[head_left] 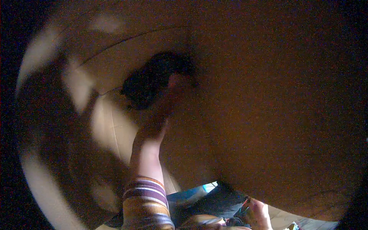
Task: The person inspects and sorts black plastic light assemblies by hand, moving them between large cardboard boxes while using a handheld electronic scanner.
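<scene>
My left arm, in a sleeve striped purple, orange and white, reaches deep into what looks like a large brown cardboard box (pixel 260 96). At its end, my left hand (pixel 168 101) lies in deep shadow against a black, soft-edged thing (pixel 147 84). That thing looks like a bundle of dark cloth or fur, but its kind cannot be made out. My left fingers are too dark to show whether they grip it. Low on the right, outside the box wall, part of my right hand (pixel 258 214) shows. Its fingers are not clear.
The brown walls surround my left arm, with a fold line across the far side and patches of light on the left. Below the near edge are dark blue trousers (pixel 214 203), a bright blue patch (pixel 191 193) and a pale floor (pixel 299 220).
</scene>
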`<state>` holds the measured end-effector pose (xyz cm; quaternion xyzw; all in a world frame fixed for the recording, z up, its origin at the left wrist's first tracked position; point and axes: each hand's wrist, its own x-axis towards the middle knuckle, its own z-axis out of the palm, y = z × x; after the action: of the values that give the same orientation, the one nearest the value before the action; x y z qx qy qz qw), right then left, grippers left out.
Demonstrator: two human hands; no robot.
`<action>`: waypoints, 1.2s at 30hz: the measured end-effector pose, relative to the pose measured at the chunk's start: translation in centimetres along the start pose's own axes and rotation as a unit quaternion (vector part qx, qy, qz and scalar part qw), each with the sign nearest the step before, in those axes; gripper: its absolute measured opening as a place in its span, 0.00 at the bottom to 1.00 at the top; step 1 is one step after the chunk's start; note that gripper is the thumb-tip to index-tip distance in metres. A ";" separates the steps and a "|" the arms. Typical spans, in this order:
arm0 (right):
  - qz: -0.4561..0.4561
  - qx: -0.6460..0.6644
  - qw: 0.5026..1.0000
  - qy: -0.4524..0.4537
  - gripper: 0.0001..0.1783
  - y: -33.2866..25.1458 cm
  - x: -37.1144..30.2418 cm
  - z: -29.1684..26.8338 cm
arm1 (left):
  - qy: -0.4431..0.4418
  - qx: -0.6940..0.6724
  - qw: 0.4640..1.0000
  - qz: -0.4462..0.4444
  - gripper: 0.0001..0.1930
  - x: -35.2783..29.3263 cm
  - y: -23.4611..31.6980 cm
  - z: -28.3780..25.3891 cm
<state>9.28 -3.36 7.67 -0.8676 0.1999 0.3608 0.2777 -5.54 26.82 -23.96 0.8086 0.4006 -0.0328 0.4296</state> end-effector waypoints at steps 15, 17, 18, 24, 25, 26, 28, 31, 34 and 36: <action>-0.026 -0.138 0.981 -0.133 0.09 1.9 7.8 -4.2 | -0.070 -0.032 0.996 -0.036 0.15 4.9 4.6 -1.0; -0.020 -0.089 0.974 -0.206 0.09 0.2 7.9 -1.8 | -0.246 -0.363 0.896 0.073 0.15 2.3 -4.5 -2.1; -0.049 -0.066 0.968 -0.238 0.08 -0.7 8.5 -1.6 | -0.248 -0.361 0.895 0.085 0.15 1.9 -3.8 -0.3; -0.115 -0.095 0.948 -0.283 0.12 15.0 19.5 -4.6 | -0.065 0.263 0.949 0.162 0.16 -9.9 2.5 12.8; -0.108 -0.131 0.944 -0.283 0.13 14.1 19.6 -6.2 | -0.129 0.251 0.956 0.085 0.17 -11.5 4.8 13.1; -0.114 -0.137 0.939 -0.295 0.13 13.1 19.3 -7.9 | -0.190 0.232 0.954 0.006 0.18 -12.9 6.9 13.3; -0.124 -0.207 0.926 -0.291 0.16 8.4 15.7 -5.8 | -0.131 0.129 0.982 -0.048 0.16 -11.2 9.5 5.7; -0.239 -0.150 0.907 -0.314 0.15 11.7 16.9 -4.9 | 0.028 -0.134 0.988 -0.064 0.06 -13.7 8.1 7.4; -0.281 -0.127 0.897 -0.316 0.13 9.9 14.3 -6.7 | 0.108 -0.307 0.944 -0.048 0.11 -15.4 12.9 6.9; -0.254 -0.028 0.898 -0.359 0.12 12.6 16.4 -10.3 | 0.161 -0.316 0.935 -0.031 0.11 -18.2 15.7 10.9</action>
<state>18.52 -21.86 -2.67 -0.7077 -0.1510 0.5702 0.3889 -4.06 2.79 -13.09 0.6130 0.4790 0.2128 0.5913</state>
